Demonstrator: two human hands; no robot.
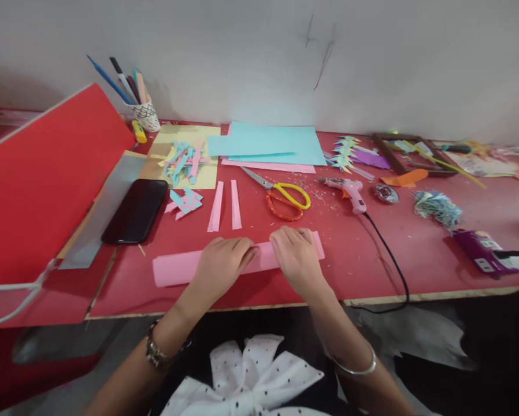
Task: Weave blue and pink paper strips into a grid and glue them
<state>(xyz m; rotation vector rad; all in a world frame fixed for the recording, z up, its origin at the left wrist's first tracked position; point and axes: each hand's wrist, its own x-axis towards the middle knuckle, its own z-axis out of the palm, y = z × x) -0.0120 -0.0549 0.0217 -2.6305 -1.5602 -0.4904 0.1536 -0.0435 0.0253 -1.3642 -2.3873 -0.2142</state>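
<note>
A long folded strip of pink paper [177, 269] lies across the front of the red table. My left hand [225, 260] is closed on its middle, with the fingertips curled over the paper's upper edge. Closer to the strip's right end, my right hand [295, 254] grips the same paper, its fingers bent along the top edge. Just beyond my hands are two narrow pink paper strips [215, 208] and a pair of scissors [281, 196] with yellow and orange handles, blades pointing to the back left.
A pink glue gun [348, 190] trails a black cord over the front edge. Left are a black phone [136, 211] and a large red board [55, 185]. Cut paper pieces [184, 162], blue sheets [277, 144], a pen cup [145, 115] and a purple power strip [480, 251] surround the work area.
</note>
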